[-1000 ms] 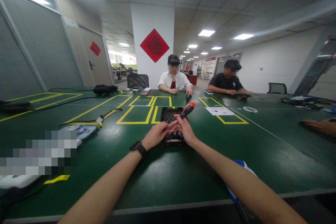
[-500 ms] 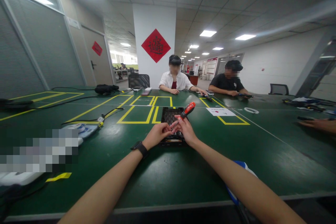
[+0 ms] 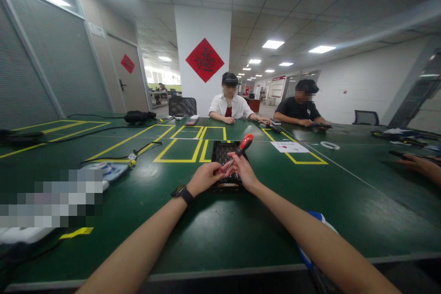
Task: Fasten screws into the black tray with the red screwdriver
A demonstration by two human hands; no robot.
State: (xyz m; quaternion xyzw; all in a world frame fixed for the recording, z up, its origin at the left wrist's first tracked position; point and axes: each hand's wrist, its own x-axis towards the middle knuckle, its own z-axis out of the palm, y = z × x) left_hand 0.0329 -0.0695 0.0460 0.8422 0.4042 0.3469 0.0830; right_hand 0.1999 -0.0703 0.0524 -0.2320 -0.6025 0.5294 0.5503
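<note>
The right hand is closed around a screwdriver, whose red-and-black handle tilts up toward the far right. Its shaft slants down to the near left, ending at the fingers of the left hand. Those fingers are bunched together by the tip; whether they grip it I cannot tell. Both hands are over a black case, open on the green table. A dark watch circles the left wrist. Yellow tape marks the table left of the case; to the right lie a paper and, beyond it, a white ring. Two people sit at the far side.
</note>
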